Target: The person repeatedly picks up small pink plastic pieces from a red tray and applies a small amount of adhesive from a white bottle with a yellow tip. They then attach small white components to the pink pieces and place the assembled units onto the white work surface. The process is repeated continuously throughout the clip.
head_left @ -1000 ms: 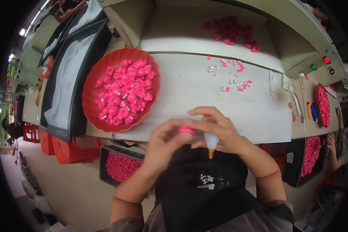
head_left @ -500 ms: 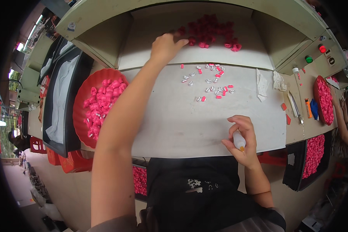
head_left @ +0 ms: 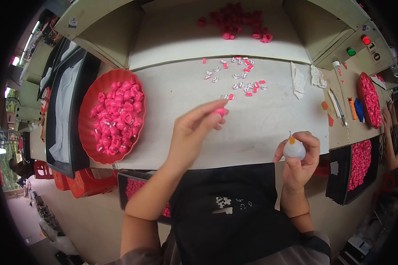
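Note:
A small pink plastic piece [head_left: 220,111] is pinched between the thumb and fingers of my left hand [head_left: 192,130], above the white work sheet [head_left: 247,141]. My right hand [head_left: 301,161] is wrapped round a small white squeeze bottle [head_left: 295,150] with an orange-yellow base to its thin metal tip, which points upward. Beyond my hands, several small white and pink curved parts [head_left: 244,75] lie scattered on the sheet. Farther back, a heap of pink pieces [head_left: 236,20] rests inside the pale green booth.
A red scalloped bowl [head_left: 85,132] of pink pieces stands at left, beside a black tray [head_left: 59,162]. On the right lie crumpled tissues [head_left: 298,81], tweezers [head_left: 336,104], an orange tube [head_left: 352,108] and another filled red bowl [head_left: 362,97]. A co-worker's arm [head_left: 390,141] shows at far right.
My left hand has come back from the heap toward me, now with a pink piece in its fingers. The right hand has turned the bottle so its tip points up.

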Motion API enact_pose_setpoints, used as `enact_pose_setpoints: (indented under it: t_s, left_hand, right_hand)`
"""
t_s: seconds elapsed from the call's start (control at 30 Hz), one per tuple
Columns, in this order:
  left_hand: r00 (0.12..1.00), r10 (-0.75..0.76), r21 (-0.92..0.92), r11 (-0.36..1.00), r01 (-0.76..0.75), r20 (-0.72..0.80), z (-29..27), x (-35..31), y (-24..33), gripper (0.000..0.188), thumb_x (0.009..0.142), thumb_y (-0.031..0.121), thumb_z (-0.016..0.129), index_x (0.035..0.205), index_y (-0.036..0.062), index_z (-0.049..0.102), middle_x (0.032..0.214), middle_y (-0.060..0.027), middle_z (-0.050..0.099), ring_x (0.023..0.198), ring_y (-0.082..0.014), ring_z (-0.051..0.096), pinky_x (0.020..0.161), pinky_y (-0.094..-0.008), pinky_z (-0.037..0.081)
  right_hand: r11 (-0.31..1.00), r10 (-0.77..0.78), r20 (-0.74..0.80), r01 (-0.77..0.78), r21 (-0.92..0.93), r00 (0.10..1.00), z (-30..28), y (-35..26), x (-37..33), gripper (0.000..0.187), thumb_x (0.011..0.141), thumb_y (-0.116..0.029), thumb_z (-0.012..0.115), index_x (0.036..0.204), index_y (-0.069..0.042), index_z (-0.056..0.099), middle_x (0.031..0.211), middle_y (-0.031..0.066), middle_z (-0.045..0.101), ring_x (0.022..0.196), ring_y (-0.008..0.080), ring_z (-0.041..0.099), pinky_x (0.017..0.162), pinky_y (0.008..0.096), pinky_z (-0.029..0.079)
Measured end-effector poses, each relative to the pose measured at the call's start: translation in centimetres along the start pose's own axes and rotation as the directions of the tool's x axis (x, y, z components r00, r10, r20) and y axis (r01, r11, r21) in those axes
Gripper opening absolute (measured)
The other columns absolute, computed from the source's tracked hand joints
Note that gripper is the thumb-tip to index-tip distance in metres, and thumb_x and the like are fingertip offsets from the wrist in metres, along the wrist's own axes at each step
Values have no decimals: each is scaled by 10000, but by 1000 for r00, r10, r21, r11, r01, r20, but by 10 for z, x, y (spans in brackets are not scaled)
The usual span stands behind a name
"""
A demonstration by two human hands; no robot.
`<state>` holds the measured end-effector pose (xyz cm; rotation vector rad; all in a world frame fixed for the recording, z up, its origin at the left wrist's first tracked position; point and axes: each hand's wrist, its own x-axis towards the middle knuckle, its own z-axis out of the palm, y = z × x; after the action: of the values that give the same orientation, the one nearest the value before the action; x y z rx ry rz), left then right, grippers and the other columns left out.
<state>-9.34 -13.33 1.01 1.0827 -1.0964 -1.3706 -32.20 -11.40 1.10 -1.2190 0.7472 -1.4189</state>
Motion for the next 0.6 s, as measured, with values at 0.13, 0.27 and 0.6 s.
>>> enact_pose_setpoints:
  t_s: [0.13, 0.27, 0.6]
  left_hand:
    - [994, -7, -107, 994, -4, -105, 16, -48, -12, 324, 810, -23, 573, 1132, -7, 538, 1046, -84, 569, 943, -147, 543, 833, -277, 443]
    - [989, 114, -68, 990, -121, -92, 18, -66, -30, 299, 788, -28, 595, 1084, -12, 557, 1077, -116, 563, 978, -169, 542, 861, -283, 433]
    - [982, 183, 43, 982, -182, -40, 18, -76, -25, 297, 760, -17, 624, 1053, -17, 572, 1055, -133, 568, 965, -198, 553, 853, -287, 429]
  right_hand:
    - [975, -218, -133, 222, 12, 967, 15, 1, 1, 390, 657, -192, 769, 843, -67, 450, 873, 62, 465, 696, 130, 517, 572, 236, 452]
    - [877, -382, 134, 404, -258, 914, 17, -5, -8, 445, 606, -257, 816, 866, -96, 492, 880, 50, 484, 660, 123, 512, 571, 230, 440]
    - [791, -400, 349, 512, -336, 848, 35, -10, -19, 472, 571, -275, 820, 851, -95, 486, 823, 42, 498, 616, 114, 488, 526, 213, 444]
